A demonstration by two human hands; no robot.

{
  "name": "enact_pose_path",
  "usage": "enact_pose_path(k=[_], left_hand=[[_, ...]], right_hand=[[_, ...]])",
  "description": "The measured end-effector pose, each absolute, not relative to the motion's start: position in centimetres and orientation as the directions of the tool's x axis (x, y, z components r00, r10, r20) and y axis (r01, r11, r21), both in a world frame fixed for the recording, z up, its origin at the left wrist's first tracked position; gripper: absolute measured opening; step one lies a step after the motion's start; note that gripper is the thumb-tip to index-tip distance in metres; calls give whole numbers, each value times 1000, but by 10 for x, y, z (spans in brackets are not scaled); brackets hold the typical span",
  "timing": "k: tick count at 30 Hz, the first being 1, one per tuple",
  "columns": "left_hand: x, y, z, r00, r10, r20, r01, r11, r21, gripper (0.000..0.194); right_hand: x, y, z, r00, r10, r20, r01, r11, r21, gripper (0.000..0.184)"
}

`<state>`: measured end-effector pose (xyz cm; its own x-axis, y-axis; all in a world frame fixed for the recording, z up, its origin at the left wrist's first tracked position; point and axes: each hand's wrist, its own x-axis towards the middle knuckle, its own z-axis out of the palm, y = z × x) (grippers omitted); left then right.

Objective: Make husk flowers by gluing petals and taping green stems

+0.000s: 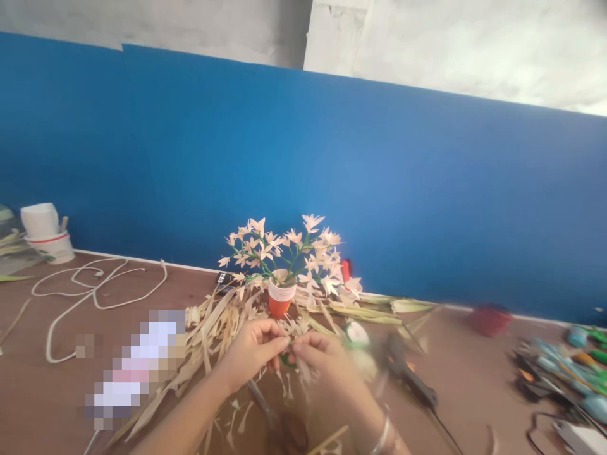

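Note:
My left hand (258, 347) and my right hand (322, 355) meet just in front of the red-and-white paper cup (281, 300), fingertips pinched almost together. Between them shows a small green strip (287, 360), partly hidden by my fingers; both hands seem closed on it. Pale petals (296, 327) show just behind the fingertips, and I cannot tell whether they are joined to the strip. Out of the cup rises a spray of pale flowers (265, 248) on green stems. Under my hands lie scissors (260, 401), blurred, among scattered pale scraps (244, 417).
Dried husk strips (203, 341) spread left of my hands. To the right are a dark glue gun (410, 373), a roll of green-and-white tape (356, 333) and a cluttered pile (564, 373). A white cable (102, 297) and white cups (50, 243) stand left. A blue panel (379, 183) closes off the back.

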<state>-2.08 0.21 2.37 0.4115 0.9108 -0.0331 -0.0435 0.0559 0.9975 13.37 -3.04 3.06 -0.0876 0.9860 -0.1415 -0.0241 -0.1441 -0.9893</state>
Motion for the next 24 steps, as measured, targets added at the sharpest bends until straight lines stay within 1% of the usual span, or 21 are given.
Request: enact_pose_path(k=[2,4,9,12,17,19,20,21,22,24], left_hand=[[-21,2,25,421,906,-33,-35,52,998,18],[-21,2,26,417,908,-25,-21,38,999,18],[-21,2,27,401,916,6,11,-11,1000,16],[-21,2,25,412,911,8,16,-16,1000,16],[-20,3,21,397,917,-30,-26,44,999,18],[-20,4,20,409,911,-54,-61,86,994,22],[-21,5,21,412,909,-63,-73,102,992,23],[-21,5,21,411,909,-73,-78,115,990,23],[-20,5,21,406,910,-85,-77,126,989,22],[-19,3,23,386,916,-110,-74,150,986,21]], right_hand=[[135,-30,31,-122,980,-160,-58,-168,-984,20],[136,-30,30,-103,983,-151,-44,-156,-987,21],[136,-28,25,-52,995,-80,110,-74,-991,23],[136,-29,25,-40,997,-62,138,-56,-989,23],[133,-33,31,5,1000,-1,160,-2,-987,21],[131,-35,32,10,999,40,209,37,-977,20],[130,-37,33,28,996,88,266,78,-961,19],[129,-38,32,50,984,169,353,141,-925,18],[128,-39,31,63,959,277,461,218,-860,16],[126,-40,28,40,862,506,666,355,-656,12]])
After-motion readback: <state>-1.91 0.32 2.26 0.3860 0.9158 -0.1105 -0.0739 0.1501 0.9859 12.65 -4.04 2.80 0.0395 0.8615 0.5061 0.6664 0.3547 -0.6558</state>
